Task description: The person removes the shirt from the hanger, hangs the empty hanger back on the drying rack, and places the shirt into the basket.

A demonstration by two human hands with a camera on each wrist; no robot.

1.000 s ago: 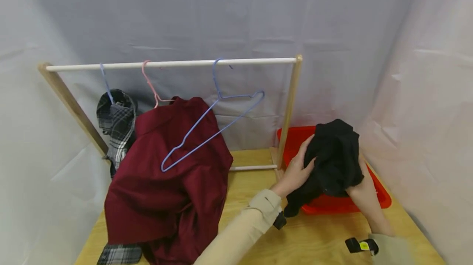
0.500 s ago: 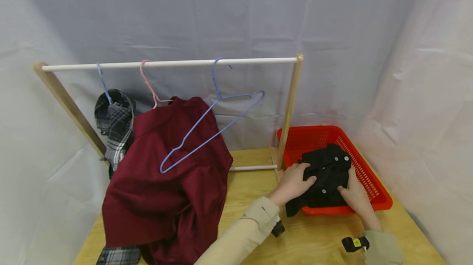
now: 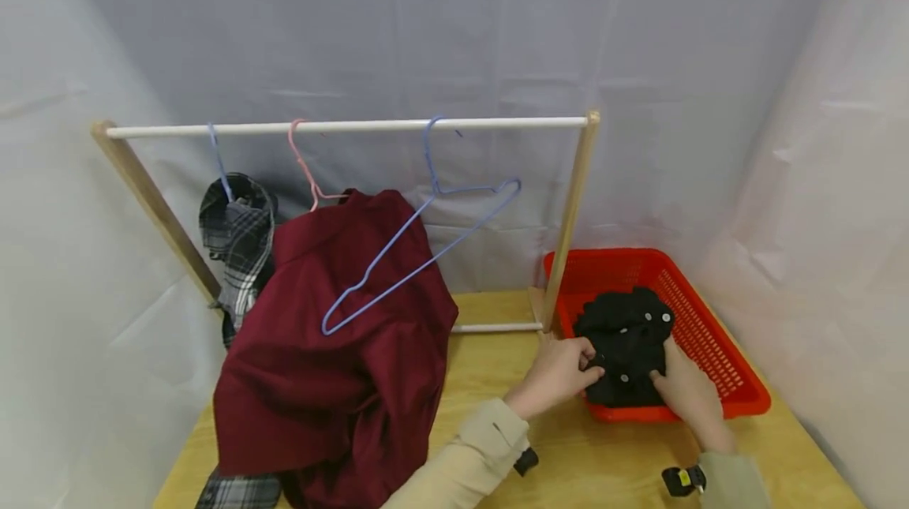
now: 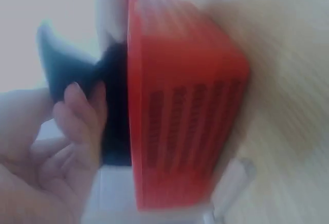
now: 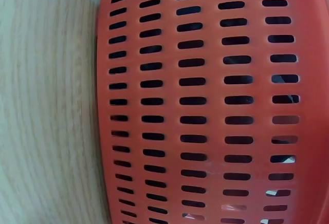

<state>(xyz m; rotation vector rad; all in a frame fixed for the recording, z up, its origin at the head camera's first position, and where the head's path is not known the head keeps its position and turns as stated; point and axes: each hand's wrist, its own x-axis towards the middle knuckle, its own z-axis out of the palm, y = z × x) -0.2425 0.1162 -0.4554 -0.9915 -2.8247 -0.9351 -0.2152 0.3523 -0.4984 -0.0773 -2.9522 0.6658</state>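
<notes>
A black shirt with pale buttons [image 3: 628,347] lies bunched in the red basket [image 3: 717,343] at the right of the head view. At its left edge, my left hand [image 3: 557,375] pinches the cloth over the basket's near-left rim. In the left wrist view, the left hand [image 4: 67,136] has curled fingers on the dark cloth [image 4: 117,126], beside the basket's outer wall [image 4: 180,59]; this view is blurred. My right hand [image 3: 689,391] grips the shirt's right side, thumb on top, other fingers partly hidden. Only the slotted basket wall [image 5: 308,100] and tabletop show in the right wrist view.
Left of the basket stands a rack with a white rail [image 3: 369,127] and wooden posts [image 3: 571,217]. From it hang a blue hanger [image 3: 398,234] without clothing, a maroon garment [image 3: 341,335] on a pink hanger [image 3: 304,166], and a plaid garment [image 3: 241,233].
The black shirt, lifted and bunched a second ago, has come down into the basket with its buttons showing. My left hand has shifted slightly down its left edge, and the head view has turned slightly.
</notes>
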